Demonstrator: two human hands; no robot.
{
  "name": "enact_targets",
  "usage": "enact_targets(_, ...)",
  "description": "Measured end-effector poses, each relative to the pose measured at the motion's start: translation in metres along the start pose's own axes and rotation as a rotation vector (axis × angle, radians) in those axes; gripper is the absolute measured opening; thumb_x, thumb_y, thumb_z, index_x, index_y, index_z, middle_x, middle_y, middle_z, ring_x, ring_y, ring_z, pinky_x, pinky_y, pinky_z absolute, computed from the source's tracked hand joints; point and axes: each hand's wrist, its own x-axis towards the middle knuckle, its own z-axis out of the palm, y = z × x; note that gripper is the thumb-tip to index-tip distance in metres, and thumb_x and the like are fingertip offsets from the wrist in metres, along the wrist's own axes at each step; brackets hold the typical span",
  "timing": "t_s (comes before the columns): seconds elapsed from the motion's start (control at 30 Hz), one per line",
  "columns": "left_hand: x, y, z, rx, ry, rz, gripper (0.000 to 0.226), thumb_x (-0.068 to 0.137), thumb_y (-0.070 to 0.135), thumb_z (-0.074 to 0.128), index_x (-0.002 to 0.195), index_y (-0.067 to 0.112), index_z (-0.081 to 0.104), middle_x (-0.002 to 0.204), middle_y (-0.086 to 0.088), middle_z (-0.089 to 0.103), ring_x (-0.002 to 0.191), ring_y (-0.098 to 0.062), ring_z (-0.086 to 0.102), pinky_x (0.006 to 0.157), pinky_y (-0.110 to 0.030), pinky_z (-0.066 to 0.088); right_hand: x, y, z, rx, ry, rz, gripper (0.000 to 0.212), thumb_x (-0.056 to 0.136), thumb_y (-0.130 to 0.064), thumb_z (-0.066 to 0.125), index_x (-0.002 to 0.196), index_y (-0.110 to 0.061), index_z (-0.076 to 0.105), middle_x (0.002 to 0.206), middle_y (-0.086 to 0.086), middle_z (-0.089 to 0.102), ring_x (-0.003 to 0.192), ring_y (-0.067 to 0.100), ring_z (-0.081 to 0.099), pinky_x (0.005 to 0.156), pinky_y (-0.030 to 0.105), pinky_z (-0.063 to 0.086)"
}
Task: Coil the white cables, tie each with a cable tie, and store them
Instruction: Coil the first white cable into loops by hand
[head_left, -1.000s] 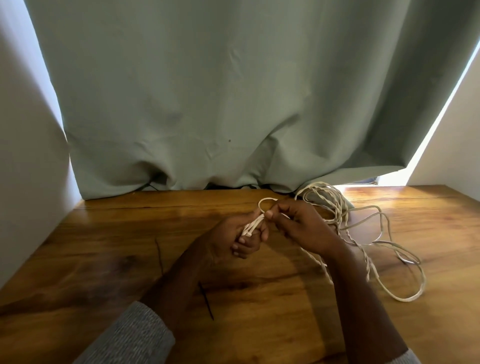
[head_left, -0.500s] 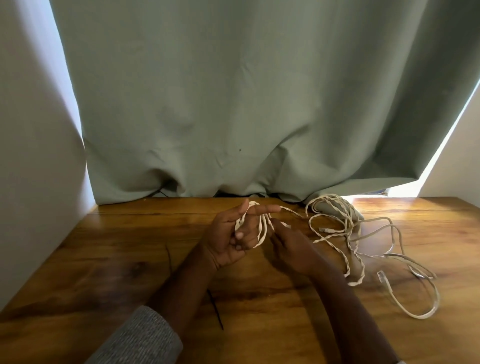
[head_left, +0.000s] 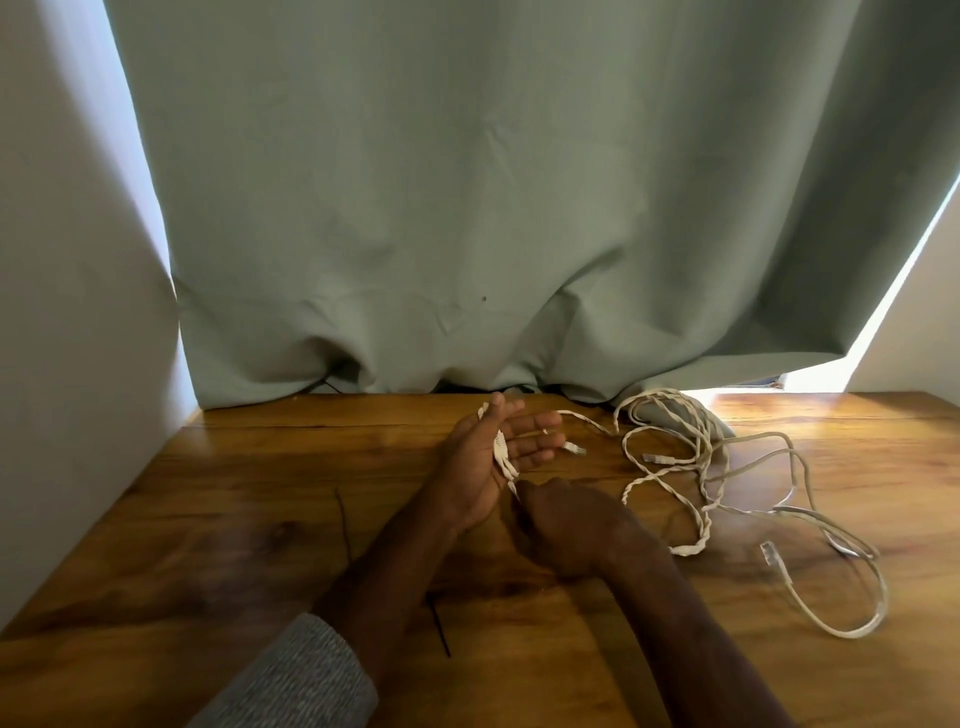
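Note:
My left hand (head_left: 483, 467) is held palm up over the wooden table (head_left: 249, 519), fingers straight. A twisted white cable (head_left: 500, 451) runs from beside the thumb down across the palm. Just below the palm, my right hand (head_left: 571, 527) has its fingers curled and pinches that cable. The rest of the twisted cable (head_left: 696, 512) lies in loose loops to the right. A flat white cable (head_left: 860, 626) with a clear plug trails further right. Two black cable ties lie on the table, one (head_left: 343, 525) left of my left forearm and one (head_left: 439, 629) between my forearms.
A grey-green curtain (head_left: 467, 208) hangs along the table's back edge, and the loose cable pile touches its hem. White walls close in on the left (head_left: 62, 364) and at the far right (head_left: 914, 343).
My left hand went from gripping the cable loops to lying flat with straight fingers. My right hand dropped from the fingertips to below the palm, drawing the cable across the hand.

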Motion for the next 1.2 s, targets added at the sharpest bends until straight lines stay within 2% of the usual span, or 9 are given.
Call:
enact_targets(0.17,0.002,-0.007,0.008,0.222,0.107,0.082,0.041,0.105,0.033,0.040,0.126,-0.002,0.048,0.084,-0.019,0.075,0.074,-0.030,0.074,0.063,-0.032,0.061,0.001,0.012,0.001,0.047,0.079,-0.070,0.031,0.104,-0.040,0.046,0.117,-0.016,0.061,0.108,0.004,0.067,0.087,0.014,0.057,0.081,0.037,0.053)
enact_targets(0.3,0.001,-0.018,-0.003,0.692,0.154,0.273,0.033,0.104,0.025,0.047,0.133,0.012,0.050,0.073,-0.008,0.070,0.064,-0.012,0.070,0.057,-0.023,0.053,-0.002,0.016,0.000,0.132,0.175,-0.156,0.030,0.097,-0.043,0.056,0.115,-0.022,0.066,0.110,-0.004,0.068,0.090,0.009,0.063,0.080,0.033,0.056)
enact_targets(0.4,0.001,-0.022,-0.022,0.858,0.134,0.343,0.027,0.101,0.027,0.055,0.094,0.002,0.063,0.061,-0.009,0.057,0.054,-0.010,0.057,0.051,-0.029,0.044,-0.007,0.022,-0.011,0.194,0.318,-0.222,0.016,0.094,-0.034,0.065,0.106,-0.025,0.072,0.095,-0.011,0.068,0.080,0.003,0.058,0.072,0.025,0.048)
enact_targets(0.5,-0.004,-0.016,-0.020,0.799,-0.003,0.155,0.040,0.102,0.036,0.050,0.074,0.008,0.059,0.053,-0.003,0.057,0.039,-0.015,0.049,0.039,-0.024,0.037,-0.010,0.032,-0.014,0.339,0.381,-0.278,0.009,0.095,-0.032,0.067,0.099,-0.028,0.074,0.088,-0.015,0.070,0.079,0.002,0.063,0.070,0.027,0.051)
enact_targets(0.63,-0.007,-0.012,-0.019,0.714,-0.104,-0.092,0.056,0.097,0.059,0.036,0.069,0.015,0.060,0.050,-0.003,0.051,0.034,-0.011,0.037,0.036,-0.019,0.025,-0.003,0.040,-0.007,0.439,0.504,-0.261,0.010,0.089,-0.037,0.073,0.089,-0.028,0.068,0.084,-0.016,0.065,0.079,0.006,0.061,0.067,0.032,0.052)
enact_targets(0.77,-0.003,-0.007,-0.027,0.562,-0.345,-0.354,0.076,0.088,0.072,0.026,0.072,0.008,0.064,0.043,0.000,0.038,0.028,-0.006,0.028,0.033,-0.017,0.018,-0.001,0.042,-0.002,0.536,0.563,-0.310,0.029,0.088,-0.037,0.076,0.112,-0.030,0.061,0.101,-0.024,0.058,0.090,0.002,0.058,0.069,0.019,0.047)
enact_targets(0.9,-0.006,-0.004,-0.030,0.595,-0.408,-0.331,0.065,0.090,0.066,0.042,0.073,0.006,0.061,0.045,-0.002,0.035,0.030,-0.006,0.025,0.037,-0.022,0.018,0.002,0.042,0.002,0.643,0.428,-0.345,0.020,0.096,-0.027,0.068,0.113,-0.020,0.063,0.097,-0.013,0.071,0.096,0.009,0.068,0.079,0.027,0.053)
enact_targets(1.03,-0.011,-0.009,-0.028,0.560,-0.331,-0.225,0.049,0.093,0.049,0.054,0.074,0.005,0.057,0.046,-0.003,0.034,0.029,-0.007,0.026,0.037,-0.018,0.020,0.008,0.044,0.006,0.548,0.504,-0.323,0.011,0.098,-0.024,0.064,0.108,-0.020,0.063,0.096,-0.015,0.068,0.092,0.004,0.066,0.077,0.032,0.055)
enact_targets(1.2,-0.007,-0.014,-0.018,0.375,-0.115,-0.172,0.046,0.082,0.050,0.061,0.074,0.005,0.053,0.042,0.001,0.037,0.028,-0.005,0.029,0.037,-0.016,0.017,0.008,0.041,0.005,0.529,0.665,-0.311,0.009,0.096,-0.035,0.064,0.097,-0.026,0.065,0.082,-0.020,0.062,0.079,0.002,0.063,0.064,0.015,0.045)
